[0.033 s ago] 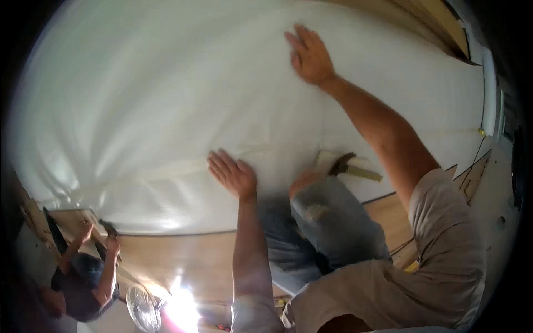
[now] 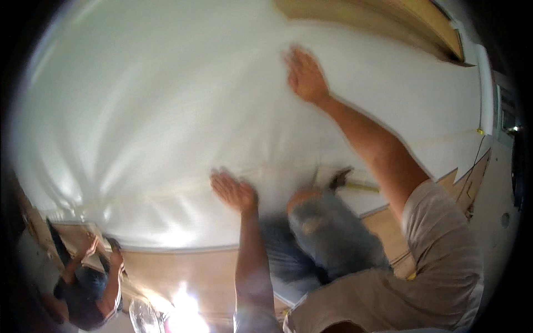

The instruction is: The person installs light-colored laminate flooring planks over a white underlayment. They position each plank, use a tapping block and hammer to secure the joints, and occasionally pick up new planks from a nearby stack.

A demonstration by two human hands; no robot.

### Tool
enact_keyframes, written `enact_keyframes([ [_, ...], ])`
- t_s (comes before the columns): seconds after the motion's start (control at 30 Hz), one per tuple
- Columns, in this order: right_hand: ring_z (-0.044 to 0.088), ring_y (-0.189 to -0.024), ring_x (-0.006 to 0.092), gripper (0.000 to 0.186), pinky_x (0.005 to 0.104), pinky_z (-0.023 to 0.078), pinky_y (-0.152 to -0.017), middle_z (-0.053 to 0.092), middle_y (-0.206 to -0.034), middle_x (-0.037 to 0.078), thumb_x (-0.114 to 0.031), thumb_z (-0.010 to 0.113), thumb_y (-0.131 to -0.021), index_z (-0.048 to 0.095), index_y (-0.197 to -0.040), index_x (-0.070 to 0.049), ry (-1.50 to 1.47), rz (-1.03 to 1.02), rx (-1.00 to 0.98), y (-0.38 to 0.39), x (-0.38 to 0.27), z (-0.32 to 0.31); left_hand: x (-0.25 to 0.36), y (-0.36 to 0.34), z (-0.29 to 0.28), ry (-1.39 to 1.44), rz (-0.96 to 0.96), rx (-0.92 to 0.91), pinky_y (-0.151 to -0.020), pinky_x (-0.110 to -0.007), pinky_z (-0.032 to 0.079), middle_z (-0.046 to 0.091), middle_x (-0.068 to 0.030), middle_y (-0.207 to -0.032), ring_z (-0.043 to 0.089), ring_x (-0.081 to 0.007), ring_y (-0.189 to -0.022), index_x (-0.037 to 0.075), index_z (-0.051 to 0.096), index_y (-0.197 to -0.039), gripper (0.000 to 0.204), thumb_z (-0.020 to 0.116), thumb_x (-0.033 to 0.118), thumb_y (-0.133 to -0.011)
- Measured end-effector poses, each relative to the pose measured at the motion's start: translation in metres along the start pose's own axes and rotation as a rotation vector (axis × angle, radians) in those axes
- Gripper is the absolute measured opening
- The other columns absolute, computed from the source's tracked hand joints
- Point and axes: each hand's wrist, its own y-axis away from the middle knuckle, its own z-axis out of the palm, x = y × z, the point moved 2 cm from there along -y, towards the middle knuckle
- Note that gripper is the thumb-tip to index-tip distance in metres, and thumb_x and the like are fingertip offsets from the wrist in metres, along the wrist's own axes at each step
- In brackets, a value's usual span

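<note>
My left hand [image 2: 233, 190] lies flat, fingers stretched, on a white, wrinkled sheet [image 2: 144, 122] with a pale seam running across it. Higher and to the right, my right hand [image 2: 305, 77] also rests open on the sheet, its fingertips smeared by blur. Beside my bent knee [image 2: 325, 225] in torn jeans, a dark tool [image 2: 341, 178] I cannot make out sits on a small pale piece with a yellowish strip.
A co-worker [image 2: 86, 288] at lower left has both hands near a dark tool. A clear fan [image 2: 144, 313] stands by a bright light. Wood-look boards [image 2: 177, 266] border the sheet below, a brown surface [image 2: 400, 28] shows at upper right, and a white roll [image 2: 483, 91] lies at right.
The whole view has shifted slightly downward in the picture and grown blurrier. Both my hands appear a little lower, still open on the sheet. More brown surface shows at the top.
</note>
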Motion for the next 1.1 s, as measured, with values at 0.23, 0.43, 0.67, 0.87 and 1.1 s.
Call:
enact_keyframes([
  [0.23, 0.039, -0.142, 0.0354, 0.051, 0.0507, 0.029, -0.120, 0.041, -0.154, 0.017, -0.014, 0.055, -0.091, 0.054, -0.142, -0.011, -0.067, 0.086, -0.050, -0.020, -0.018, -0.026, -0.009, -0.019, 0.001, 0.081, -0.014, 0.139, -0.121, -0.059, 0.018, 0.030, -0.0267, -0.160, 0.029, -0.0452, -0.147, -0.004, 0.036, -0.152, 0.058, 0.035, 0.033, -0.107],
  [0.43, 0.038, -0.144, 0.0325, 0.052, 0.0499, 0.028, -0.121, 0.041, -0.155, 0.016, -0.013, 0.055, -0.091, 0.052, -0.143, -0.013, -0.112, 0.133, -0.121, -0.013, -0.004, -0.030, 0.166, -0.287, -0.094, 0.595, 0.507, 0.242, -0.104, -0.050, 0.046, 0.056, -0.0235, -0.139, 0.055, -0.0411, -0.126, -0.004, 0.052, -0.137, 0.045, 0.056, -0.004, -0.092],
  [0.67, 0.039, -0.142, 0.0298, 0.057, 0.0488, 0.030, -0.121, 0.045, -0.152, 0.013, -0.017, 0.059, -0.088, 0.052, -0.144, -0.015, -0.174, 0.120, -0.145, -0.027, -0.003, -0.029, 0.323, -0.504, -0.092, 0.527, 0.272, -0.045, -0.082, -0.050, 0.049, 0.060, -0.0288, -0.097, 0.060, -0.0450, -0.092, -0.009, 0.059, -0.102, 0.023, 0.057, 0.013, -0.093],
  [0.87, 0.040, -0.141, 0.0279, 0.061, 0.0465, 0.029, -0.121, 0.048, -0.149, 0.010, -0.023, 0.062, -0.086, 0.051, -0.145, -0.015, -0.190, 0.169, -0.151, -0.013, 0.011, -0.033, 0.296, -0.552, -0.066, 1.111, -0.426, -0.249, -0.098, -0.039, 0.046, 0.060, -0.0148, -0.128, 0.058, -0.0257, -0.113, -0.006, 0.052, -0.133, 0.055, 0.059, 0.037, -0.099],
  [1.1, 0.038, -0.143, 0.0255, 0.061, 0.0434, 0.023, -0.125, 0.046, -0.151, 0.006, -0.031, 0.065, -0.087, 0.051, -0.145, -0.016, -0.179, 0.129, -0.190, -0.007, 0.016, -0.032, 0.330, -0.593, -0.084, 0.945, -0.055, -0.280, -0.088, -0.037, 0.056, 0.066, -0.0205, -0.121, 0.067, -0.0275, -0.104, -0.010, 0.053, -0.131, 0.066, 0.068, 0.043, -0.096],
])
